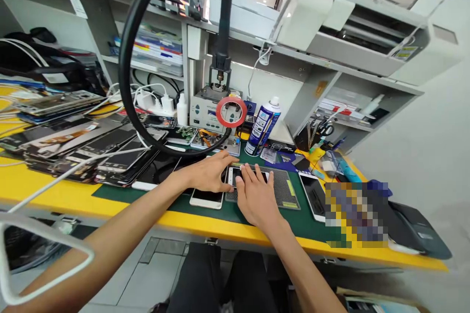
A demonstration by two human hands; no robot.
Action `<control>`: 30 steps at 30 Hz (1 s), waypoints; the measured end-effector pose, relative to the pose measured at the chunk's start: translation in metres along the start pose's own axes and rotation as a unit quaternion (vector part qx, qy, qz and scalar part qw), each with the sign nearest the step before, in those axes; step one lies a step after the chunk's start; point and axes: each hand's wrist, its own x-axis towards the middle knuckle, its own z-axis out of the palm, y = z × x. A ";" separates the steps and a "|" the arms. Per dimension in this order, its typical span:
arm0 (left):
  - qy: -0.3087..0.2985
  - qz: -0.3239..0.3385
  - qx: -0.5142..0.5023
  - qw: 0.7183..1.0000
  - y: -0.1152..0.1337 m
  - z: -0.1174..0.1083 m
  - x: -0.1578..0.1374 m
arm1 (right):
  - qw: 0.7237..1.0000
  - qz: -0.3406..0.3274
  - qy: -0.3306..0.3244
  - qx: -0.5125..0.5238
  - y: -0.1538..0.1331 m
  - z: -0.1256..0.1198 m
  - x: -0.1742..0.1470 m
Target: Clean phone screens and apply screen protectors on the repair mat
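A white-framed smartphone (pixel 232 175) lies on a dark grey perforated mat (pixel 284 188) at the middle of the bench. My left hand (pixel 209 174) holds its left end, thumb at the near edge and fingers at the far edge. My right hand (pixel 257 200) rests on the dark screen with its fingers stretched out flat, hiding much of the phone. Partly beneath my left hand is another white phone (pixel 206 199). A third white-edged phone (pixel 313 196) lies to the right of the mat.
Stacked phone parts (pixel 121 151) crowd the left side. Behind stand a blue spray can (pixel 262 127) and a grey machine (pixel 205 110) with a red ring (pixel 231 112). A thick black hose (pixel 125 58) loops above the bench. Small tools and a blurred patch (pixel 356 212) occupy the right.
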 end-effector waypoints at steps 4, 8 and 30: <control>0.011 0.020 -0.012 1.000 -0.001 0.000 -0.001 | 0.998 -0.056 -0.010 0.034 -0.010 -0.004 0.009; 0.011 0.032 -0.011 0.999 -0.001 0.000 0.000 | 0.994 -0.088 -0.018 0.066 -0.012 -0.010 0.006; -0.028 0.008 0.026 0.999 -0.001 -0.002 -0.001 | 0.994 -0.053 0.062 0.074 -0.021 -0.001 -0.052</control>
